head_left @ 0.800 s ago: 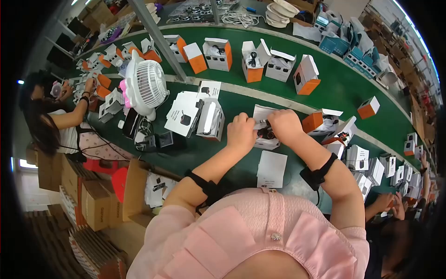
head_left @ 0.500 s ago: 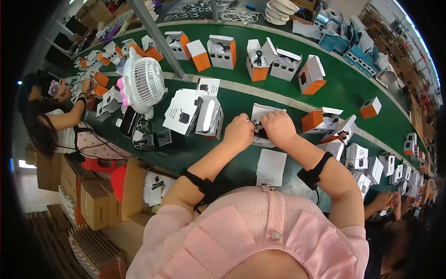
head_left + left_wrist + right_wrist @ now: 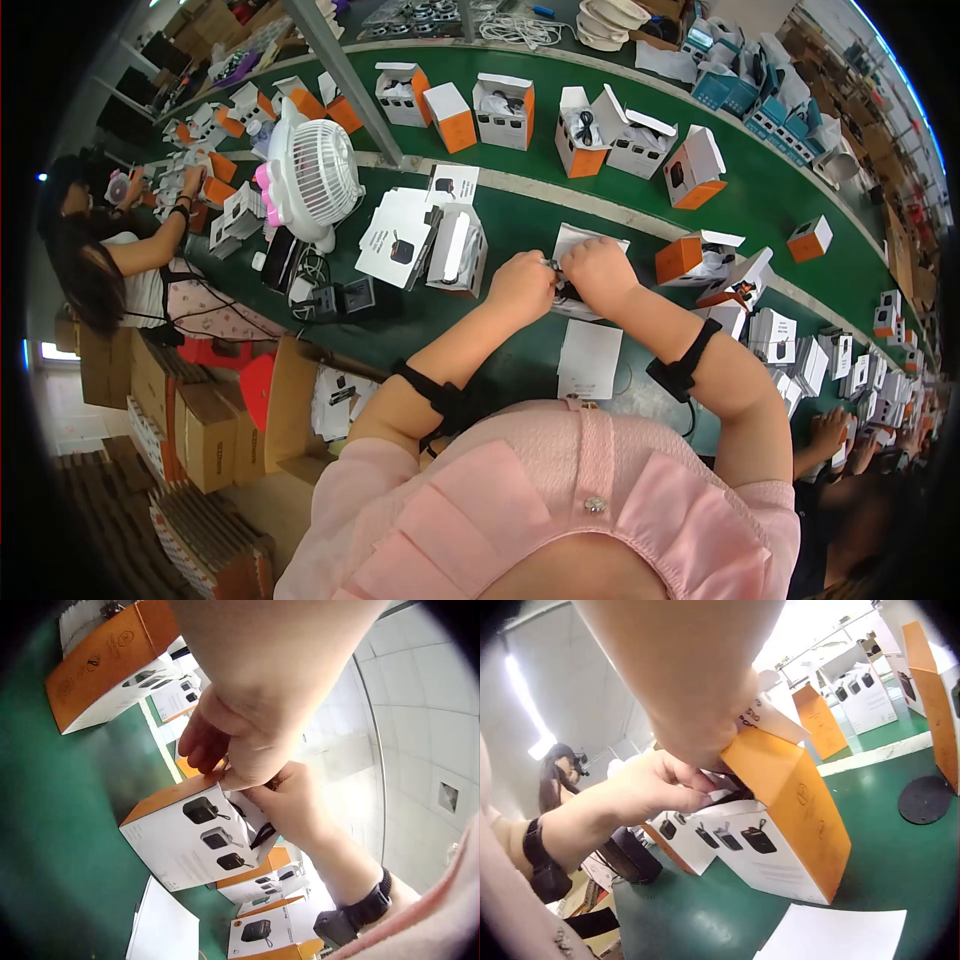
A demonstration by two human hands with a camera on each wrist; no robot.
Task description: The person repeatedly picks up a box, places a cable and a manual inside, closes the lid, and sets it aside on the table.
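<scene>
An upright white and orange box (image 3: 180, 844) stands with its top flaps raised, camera pictures printed on its white side (image 3: 776, 862). At its opening, my left hand (image 3: 522, 288) and right hand (image 3: 600, 275) nearly meet, fingers bent. The left fingers and thumb pinch a small dark item by white wrapping, as the right wrist view shows beside the left hand (image 3: 667, 784). My right hand (image 3: 296, 806) grips at the same dark item from the other side; its fingertips are partly hidden. Black cord loops show in the opening. White printed sheets (image 3: 588, 360) lie in front of the box.
A filled box (image 3: 458, 255), leaflets (image 3: 395, 240) and a white fan (image 3: 318, 175) stand to the left. Open boxes (image 3: 695, 258) are at the right, with more boxes (image 3: 505, 112) on the green belt behind. People work on both sides.
Both hands have drawn together over the box opening, covering the dark contents seen earlier. Boxes on the belt behind have shifted right.
</scene>
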